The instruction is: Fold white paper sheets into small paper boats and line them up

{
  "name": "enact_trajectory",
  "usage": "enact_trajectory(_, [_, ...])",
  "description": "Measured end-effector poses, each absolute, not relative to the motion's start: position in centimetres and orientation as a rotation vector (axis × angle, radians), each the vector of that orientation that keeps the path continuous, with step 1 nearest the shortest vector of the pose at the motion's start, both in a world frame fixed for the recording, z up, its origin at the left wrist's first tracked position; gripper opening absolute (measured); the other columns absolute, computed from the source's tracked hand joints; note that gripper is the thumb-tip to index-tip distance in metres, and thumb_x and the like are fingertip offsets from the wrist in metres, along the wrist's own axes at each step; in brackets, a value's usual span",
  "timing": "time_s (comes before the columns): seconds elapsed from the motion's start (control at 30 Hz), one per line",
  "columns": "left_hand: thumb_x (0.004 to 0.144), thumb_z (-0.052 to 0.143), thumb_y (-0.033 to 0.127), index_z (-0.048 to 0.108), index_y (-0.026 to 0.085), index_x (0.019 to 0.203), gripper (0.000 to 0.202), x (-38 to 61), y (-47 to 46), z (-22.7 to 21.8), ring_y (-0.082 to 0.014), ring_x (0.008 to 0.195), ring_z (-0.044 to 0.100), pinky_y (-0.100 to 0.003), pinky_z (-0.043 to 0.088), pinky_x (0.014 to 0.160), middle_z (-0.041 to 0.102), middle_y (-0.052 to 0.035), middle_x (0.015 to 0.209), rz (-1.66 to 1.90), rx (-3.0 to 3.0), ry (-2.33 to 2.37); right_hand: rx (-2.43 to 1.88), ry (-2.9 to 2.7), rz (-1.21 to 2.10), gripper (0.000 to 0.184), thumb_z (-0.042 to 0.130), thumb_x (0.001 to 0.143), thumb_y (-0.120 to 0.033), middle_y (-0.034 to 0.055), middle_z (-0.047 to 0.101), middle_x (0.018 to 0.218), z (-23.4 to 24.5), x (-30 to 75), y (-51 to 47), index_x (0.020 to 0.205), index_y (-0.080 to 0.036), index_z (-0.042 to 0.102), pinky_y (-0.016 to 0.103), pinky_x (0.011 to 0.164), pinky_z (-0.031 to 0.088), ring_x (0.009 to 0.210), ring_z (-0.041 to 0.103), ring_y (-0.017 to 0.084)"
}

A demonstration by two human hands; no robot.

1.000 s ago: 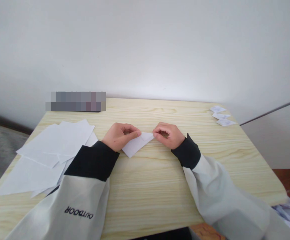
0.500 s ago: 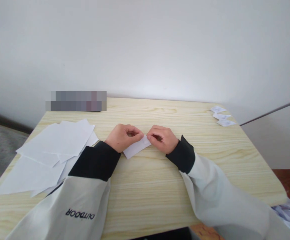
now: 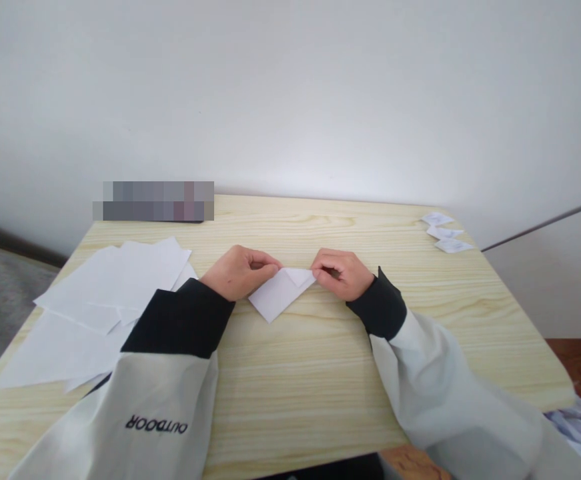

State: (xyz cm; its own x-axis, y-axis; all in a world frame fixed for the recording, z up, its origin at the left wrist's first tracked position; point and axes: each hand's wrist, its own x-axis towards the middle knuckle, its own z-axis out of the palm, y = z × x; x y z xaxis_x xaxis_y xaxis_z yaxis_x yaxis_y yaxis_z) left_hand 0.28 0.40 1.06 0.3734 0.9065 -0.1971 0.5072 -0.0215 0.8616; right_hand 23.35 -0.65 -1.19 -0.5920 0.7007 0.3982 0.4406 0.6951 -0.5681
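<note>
A small folded piece of white paper point(image 3: 277, 295) lies at the middle of the wooden table, with a triangular flap showing along its upper right edge. My left hand point(image 3: 240, 272) pinches its upper left edge between thumb and fingers. At the right corner, my right hand point(image 3: 344, 273) is closed in a pinch on the same paper. Both hands rest low over the table, and their fingertips partly cover the paper's upper edge.
Loose white sheets point(image 3: 115, 280) overlap at the left, partly under my left sleeve. Three small folded paper pieces point(image 3: 445, 233) lie in a row at the far right. A blurred-out dark object point(image 3: 155, 201) sits at the back left, before the white wall point(image 3: 320, 100).
My hands have moved apart along the paper's upper edge, the right one to the right and the left one slightly left. More of the paper and its triangular flap now shows.
</note>
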Motion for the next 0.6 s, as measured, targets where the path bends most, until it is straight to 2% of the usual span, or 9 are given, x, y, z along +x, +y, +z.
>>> enact_trajectory(0.1, [0.074,0.054,0.032,0.069,0.018,0.106,0.037,0.0,0.5,0.6,-0.0174,0.079,0.068,-0.026,0.051,0.072,0.075,-0.0015,0.083,0.555,1.707,1.071,-0.894,-2.261,0.564,0.016,0.045,0.082,-0.015,-0.0001,0.052,0.064,-1.2,23.5,-0.6,0.068,-0.018,0.053,0.024,0.054,0.036,0.056,0.046,0.011])
enact_trajectory(0.13, [0.075,0.054,0.031,0.068,0.019,0.108,0.037,0.0,0.6,0.5,-0.0174,0.083,0.067,-0.028,0.051,0.077,0.075,-0.0019,0.087,0.584,1.747,1.017,-0.898,-2.255,0.563,0.016,0.045,0.082,-0.015,-0.0003,0.051,0.064,-1.2,23.5,-0.6,0.068,-0.019,0.052,0.024,0.054,0.036,0.056,0.046,0.011])
enact_trajectory(0.23, [0.075,0.055,0.029,0.072,0.021,0.095,0.028,0.0,0.7,0.1,-0.0174,0.086,0.066,-0.029,0.050,0.081,0.074,-0.0025,0.093,0.646,1.913,0.962,-0.911,-2.236,0.545,0.018,0.044,0.084,-0.016,-0.0005,0.050,0.064,-1.3,23.4,-0.6,0.068,-0.019,0.051,0.025,0.056,0.036,0.057,0.046,0.011])
enact_trajectory(0.43, [0.076,0.060,0.033,0.074,0.025,0.082,0.017,0.2,0.7,-0.3,-0.0159,0.080,0.066,-0.028,0.049,0.080,0.074,-0.0018,0.085,0.695,2.060,0.923,-0.967,-2.213,0.484,0.017,0.046,0.086,-0.020,0.0013,0.053,0.067,-1.8,23.0,-0.6,0.071,-0.019,0.055,0.026,0.058,0.040,0.060,0.048,0.013])
enact_trajectory(0.53, [0.079,0.058,0.032,0.074,0.025,0.083,0.018,0.2,0.7,-0.7,-0.0164,0.080,0.065,-0.028,0.050,0.078,0.073,-0.0023,0.084,0.759,2.068,1.001,-1.013,-2.146,0.342,0.011,0.052,0.085,-0.024,0.0080,0.059,0.086,-1.9,22.8,-0.6,0.089,-0.017,0.060,0.033,0.075,0.046,0.082,0.055,0.018])
enact_trajectory(0.6, [0.080,0.057,0.030,0.075,0.024,0.084,0.019,0.2,0.8,-1.0,-0.0174,0.082,0.064,-0.029,0.049,0.078,0.073,-0.0031,0.085,0.826,2.141,1.088,-1.016,-2.115,0.260,0.022,0.056,0.083,-0.028,0.0116,0.058,0.101,-1.8,22.7,-0.7,0.102,-0.017,0.060,0.039,0.087,0.044,0.098,0.053,0.022])
